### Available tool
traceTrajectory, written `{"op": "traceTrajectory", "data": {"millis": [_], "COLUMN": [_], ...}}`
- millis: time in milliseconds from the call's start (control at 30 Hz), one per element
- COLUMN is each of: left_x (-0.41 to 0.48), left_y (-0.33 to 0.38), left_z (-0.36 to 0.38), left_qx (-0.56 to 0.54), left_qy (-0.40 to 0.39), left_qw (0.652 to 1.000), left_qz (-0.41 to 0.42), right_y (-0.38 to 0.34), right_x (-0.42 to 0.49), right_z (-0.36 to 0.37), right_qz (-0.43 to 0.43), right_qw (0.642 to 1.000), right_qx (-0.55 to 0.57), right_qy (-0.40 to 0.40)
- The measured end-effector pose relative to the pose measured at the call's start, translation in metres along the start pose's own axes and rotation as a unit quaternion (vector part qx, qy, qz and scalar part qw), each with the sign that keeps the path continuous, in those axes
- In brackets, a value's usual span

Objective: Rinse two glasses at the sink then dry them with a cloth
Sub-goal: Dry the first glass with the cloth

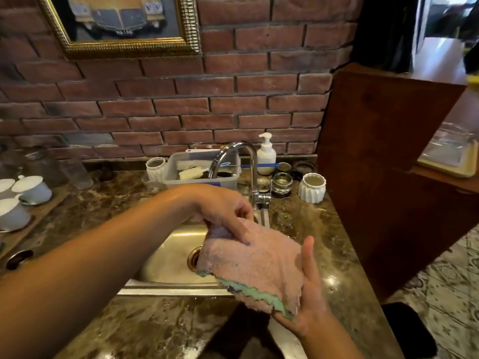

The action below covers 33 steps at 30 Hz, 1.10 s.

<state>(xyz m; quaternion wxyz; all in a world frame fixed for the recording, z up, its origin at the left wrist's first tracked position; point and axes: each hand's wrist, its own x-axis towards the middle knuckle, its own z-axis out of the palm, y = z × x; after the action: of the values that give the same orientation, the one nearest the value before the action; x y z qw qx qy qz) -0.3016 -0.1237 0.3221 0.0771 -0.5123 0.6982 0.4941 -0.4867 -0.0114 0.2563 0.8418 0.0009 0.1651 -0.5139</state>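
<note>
Now — left hand, right hand hold one cloth.

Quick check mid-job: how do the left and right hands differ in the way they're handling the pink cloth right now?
The left hand comes in from above and pinches the far edge of the cloth with curled fingers; the right hand lies beneath it, palm up, thumb along its right edge. The left hand is farther from the camera, over the sink; the right hand is nearer. Both touch the same cloth.
</note>
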Motion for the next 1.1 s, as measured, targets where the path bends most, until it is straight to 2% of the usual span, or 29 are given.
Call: {"op": "traceTrajectory", "data": {"millis": [33, 67, 100, 133, 200, 333, 400, 500, 567, 667, 867, 1000, 1100], "left_x": [0.008, 0.016, 0.023, 0.030, 0.044, 0.075, 0.094, 0.128, 0.154, 0.190, 0.240, 0.257, 0.266], "left_y": [0.002, 0.004, 0.006, 0.007, 0.006, -0.001, -0.002, 0.000, 0.001, -0.001, -0.010, -0.005, -0.004], "left_z": [0.002, 0.004, 0.005, 0.007, 0.013, 0.028, 0.034, 0.042, 0.047, 0.053, 0.067, 0.074, 0.077], "left_qx": [0.011, 0.020, 0.029, 0.039, 0.030, -0.105, -0.106, -0.053, 0.025, 0.157, 0.281, 0.310, 0.361], "left_qy": [0.004, 0.008, 0.013, 0.019, 0.022, 0.033, 0.046, 0.088, 0.136, 0.170, 0.120, 0.102, 0.103], "left_qw": [1.000, 1.000, 0.999, 0.999, 0.999, 0.993, 0.992, 0.993, 0.989, 0.971, 0.952, 0.945, 0.927], "left_qz": [0.000, 0.005, 0.012, 0.020, 0.035, 0.051, 0.052, 0.050, 0.052, 0.053, 0.020, 0.022, 0.022], "right_y": [0.009, 0.005, 0.004, -0.004, -0.020, -0.044, -0.059, -0.072, -0.081, -0.091, -0.104, -0.109, -0.113], "right_x": [0.002, 0.008, 0.000, 0.001, 0.004, -0.011, -0.013, -0.012, -0.006, 0.005, 0.023, 0.027, 0.027], "right_z": [-0.012, -0.017, -0.029, -0.041, -0.047, -0.066, -0.075, -0.094, -0.106, -0.123, -0.155, -0.166, -0.172], "right_qz": [0.080, 0.086, 0.088, 0.071, 0.094, 0.096, 0.096, 0.084, 0.080, 0.075, 0.061, 0.065, 0.080], "right_qw": [0.996, 0.991, 0.986, 0.990, 0.990, 0.986, 0.985, 0.983, 0.975, 0.972, 0.969, 0.969, 0.971], "right_qx": [-0.031, -0.099, -0.139, -0.122, -0.087, -0.105, -0.080, -0.057, -0.052, -0.042, -0.046, -0.017, 0.008], "right_qy": [-0.009, -0.023, -0.006, 0.024, 0.057, 0.090, 0.115, 0.154, 0.202, 0.219, 0.237, 0.236, 0.224]}}
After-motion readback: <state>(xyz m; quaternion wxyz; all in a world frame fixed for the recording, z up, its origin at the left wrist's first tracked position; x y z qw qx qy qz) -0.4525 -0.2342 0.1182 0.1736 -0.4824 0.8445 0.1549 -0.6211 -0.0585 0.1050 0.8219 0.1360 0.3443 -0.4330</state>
